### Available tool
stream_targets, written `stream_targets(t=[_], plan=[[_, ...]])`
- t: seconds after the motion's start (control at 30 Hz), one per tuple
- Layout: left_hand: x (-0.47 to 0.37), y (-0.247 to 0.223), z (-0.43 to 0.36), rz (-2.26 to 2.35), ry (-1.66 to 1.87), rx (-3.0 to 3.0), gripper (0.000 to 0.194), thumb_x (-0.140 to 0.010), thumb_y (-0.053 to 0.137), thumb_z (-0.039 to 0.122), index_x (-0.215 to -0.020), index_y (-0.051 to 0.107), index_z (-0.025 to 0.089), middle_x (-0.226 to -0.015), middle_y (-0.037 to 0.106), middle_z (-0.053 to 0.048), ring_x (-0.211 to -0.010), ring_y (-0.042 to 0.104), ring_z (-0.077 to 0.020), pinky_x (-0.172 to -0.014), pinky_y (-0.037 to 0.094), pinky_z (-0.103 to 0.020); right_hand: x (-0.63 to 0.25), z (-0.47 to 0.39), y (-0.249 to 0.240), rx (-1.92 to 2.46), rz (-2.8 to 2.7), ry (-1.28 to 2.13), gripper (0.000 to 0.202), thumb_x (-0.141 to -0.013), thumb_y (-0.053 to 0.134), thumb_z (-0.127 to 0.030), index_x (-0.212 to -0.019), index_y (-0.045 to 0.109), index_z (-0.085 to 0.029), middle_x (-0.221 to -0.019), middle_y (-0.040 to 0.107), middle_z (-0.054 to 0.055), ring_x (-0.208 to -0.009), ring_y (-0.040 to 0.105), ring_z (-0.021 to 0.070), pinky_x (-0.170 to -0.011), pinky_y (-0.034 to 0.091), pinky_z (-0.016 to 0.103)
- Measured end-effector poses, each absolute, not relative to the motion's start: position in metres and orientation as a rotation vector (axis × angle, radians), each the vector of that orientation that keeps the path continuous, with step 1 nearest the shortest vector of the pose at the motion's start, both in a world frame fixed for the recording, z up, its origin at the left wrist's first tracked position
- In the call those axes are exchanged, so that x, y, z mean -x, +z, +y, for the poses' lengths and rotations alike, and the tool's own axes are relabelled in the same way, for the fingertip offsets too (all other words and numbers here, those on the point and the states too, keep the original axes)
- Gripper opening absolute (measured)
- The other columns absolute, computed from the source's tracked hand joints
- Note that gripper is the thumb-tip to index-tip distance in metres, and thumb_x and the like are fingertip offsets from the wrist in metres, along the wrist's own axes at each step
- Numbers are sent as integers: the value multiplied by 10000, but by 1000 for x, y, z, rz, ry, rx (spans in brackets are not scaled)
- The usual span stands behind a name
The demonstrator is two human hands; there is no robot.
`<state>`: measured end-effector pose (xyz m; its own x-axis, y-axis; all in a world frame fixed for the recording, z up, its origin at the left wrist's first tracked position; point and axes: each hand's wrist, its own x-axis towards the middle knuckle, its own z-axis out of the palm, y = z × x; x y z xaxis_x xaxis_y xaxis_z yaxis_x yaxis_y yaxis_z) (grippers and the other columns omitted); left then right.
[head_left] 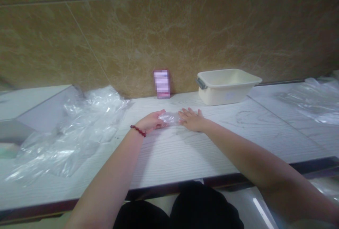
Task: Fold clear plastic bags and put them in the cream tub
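Observation:
A small clear plastic bag [171, 118] lies on the white wood-grain table [169, 154], between my two hands. My left hand [154, 120], with a dark red bead bracelet at the wrist, has its fingers closed on the bag's left end. Flat on the table, my right hand [192, 119] has its fingers spread, and the fingertips touch the bag's right end. Whether anything is inside the bag cannot be made out.
Against the brown marbled wall leans a phone [161, 84]. A cream plastic bin [225, 91] with a grey handle stands to its right. Loose clear plastic bags [79, 130] spread over the left side, beside a pale box [47, 105]. More clear plastic [315, 98] lies far right.

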<state>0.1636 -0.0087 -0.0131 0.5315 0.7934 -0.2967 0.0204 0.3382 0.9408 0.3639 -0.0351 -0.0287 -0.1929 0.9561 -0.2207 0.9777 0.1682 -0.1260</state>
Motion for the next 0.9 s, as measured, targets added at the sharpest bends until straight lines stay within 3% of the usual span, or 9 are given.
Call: stream_targets(t=[0.37, 0.7, 0.9], plan=[[-163, -16, -7, 859, 591, -1139, 615, -546, 524, -74, -1117, 466, 149, -834, 587, -17, -722, 561, -86, -731, 456, -224, -364, -34, -29, -1927, 2329, -374, 574, -795, 122, -516, -1318, 53, -289, -1383, -18, -29, -1248, -43, 254, -917, 0, 584], [-164, -14, -8, 885, 608, -1119, 691, -534, 518, -87, -1175, 410, 146, -823, 585, -13, -707, 563, -83, -729, 462, -223, -365, -34, -30, -1924, 2338, -389, 584, -793, 121, -525, -1320, 50, -283, -1381, -23, -29, -1248, -41, 255, -910, -10, 589], [-163, -13, -8, 865, 585, -1132, 596, -539, 533, -62, -1090, 480, 159, -812, 582, 2, -715, 564, -77, -726, 458, -205, -364, -35, -27, -1923, 2333, -402, 580, -796, 125, -524, -1319, 53, -284, -1381, -30, -27, -1248, -43, 252, -910, -9, 587]])
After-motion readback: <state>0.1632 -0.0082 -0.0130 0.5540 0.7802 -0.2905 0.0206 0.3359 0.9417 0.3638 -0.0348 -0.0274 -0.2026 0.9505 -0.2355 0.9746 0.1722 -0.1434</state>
